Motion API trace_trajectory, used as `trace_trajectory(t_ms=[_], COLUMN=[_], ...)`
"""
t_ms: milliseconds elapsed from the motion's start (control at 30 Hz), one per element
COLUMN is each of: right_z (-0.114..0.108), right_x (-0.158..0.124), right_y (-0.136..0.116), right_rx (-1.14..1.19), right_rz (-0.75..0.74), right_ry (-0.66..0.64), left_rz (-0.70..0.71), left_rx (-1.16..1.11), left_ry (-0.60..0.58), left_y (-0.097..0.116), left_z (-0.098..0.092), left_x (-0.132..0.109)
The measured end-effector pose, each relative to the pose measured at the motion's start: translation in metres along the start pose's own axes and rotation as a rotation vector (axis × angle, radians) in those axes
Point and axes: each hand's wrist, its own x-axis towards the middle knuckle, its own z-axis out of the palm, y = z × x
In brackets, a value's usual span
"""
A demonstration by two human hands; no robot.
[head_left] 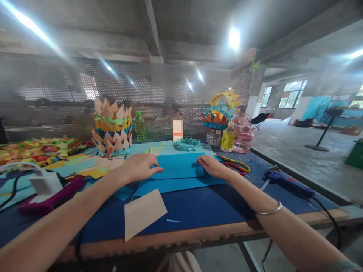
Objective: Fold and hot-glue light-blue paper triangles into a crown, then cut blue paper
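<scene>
A folded sheet of blue paper (pixel 180 166) lies in front of me, over another blue sheet (pixel 181 185). My left hand (pixel 144 166) grips its left side, with curled fingers and the thumb on the paper. At the right side, my right hand (pixel 208 165) has bent fingers closed on the upper edge; its thumb is hidden. Just behind the fold sits a teal ring of pointed paper pieces (pixel 187 144) on pale blue sheets. A beige paper piece (pixel 145 214) lies nearer the table's front edge.
Scissors (pixel 235 165) and a blue glue gun (pixel 292 183) lie to the right. Bottles (pixel 228 138) and a paper-decorated basket (pixel 214 136) stand behind. At left are a purple power strip (pixel 52 196), paper scraps (pixel 99 164) and a tall folded-paper stack (pixel 112 126).
</scene>
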Motion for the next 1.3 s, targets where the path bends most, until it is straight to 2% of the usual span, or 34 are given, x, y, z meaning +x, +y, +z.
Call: trace_trajectory(t_ms=[67, 133, 200, 333, 433, 533, 667, 867, 1033, 1133, 1200, 1300], right_z=[0.003, 0.003, 0.003, 0.002, 0.003, 0.006, 0.008, 0.006, 0.008, 0.009, 0.008, 0.007], right_x=[0.001, 0.0, 0.0, -0.001, 0.0, 0.0, -0.001, -0.002, -0.001, 0.0, 0.001, 0.002], right_y=[0.001, 0.002, 0.002, 0.002, 0.004, 0.006, 0.005, 0.002, 0.004, 0.002, 0.0, -0.003], right_rx=[-0.017, -0.036, -0.051, -0.085, -0.085, -0.088, -0.147, -0.111, -0.1, -0.068, -0.033, -0.004], right_rz=[-0.013, -0.02, -0.037, -0.094, -0.064, -0.028, -0.017, -0.029, -0.013, -0.022, -0.032, -0.038], right_ry=[0.024, 0.032, 0.026, -0.002, 0.004, 0.018, -0.014, -0.024, 0.005, 0.024, 0.026, 0.025], left_rz=[0.008, -0.022, -0.008, 0.017, 0.156, 0.324, 0.347, 0.345, 0.255, 0.248, 0.254, 0.203], left_rx=[0.03, -0.014, -0.098, -0.281, -0.479, -0.538, -0.478, -0.494, -0.644, -0.684, -0.67, -0.6], left_ry=[0.028, 0.07, 0.06, 0.022, -0.187, -0.417, -0.52, -0.505, -0.561, -0.55, -0.495, -0.277], left_y=[-0.001, -0.007, -0.013, -0.017, -0.011, -0.001, 0.011, 0.015, 0.014, 0.015, 0.016, 0.014], left_z=[0.008, 0.019, 0.027, 0.022, 0.009, 0.001, 0.002, 0.006, 0.008, 0.009, 0.01, 0.011], left_x=[0.01, 0.015, 0.016, 0.004, -0.006, -0.012, -0.015, -0.016, -0.017, -0.017, -0.016, -0.012])
